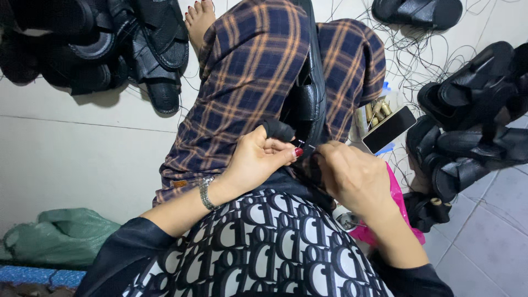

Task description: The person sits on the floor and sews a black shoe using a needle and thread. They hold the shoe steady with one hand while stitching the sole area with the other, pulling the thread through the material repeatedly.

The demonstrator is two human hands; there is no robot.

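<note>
Head view: both hands' fingers (pixel 275 148) pinch a half-hidden black sandal (pixel 311 93); needle unclear.

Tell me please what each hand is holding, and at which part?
The left hand pinches the near edge of the black leather sandal lying between the knees. The right hand is closed at that same edge; what it pinches cannot be told.

Seated worker's clothing, seen from above.
Dark long sleeves; black-and-white patterned top at lower centre; navy-and-orange plaid trousers; silver wristwatch (pixel 206 192) on left wrist; black finger cover (pixel 278 130), red nail polish on left hand (pixel 256 159).
</note>
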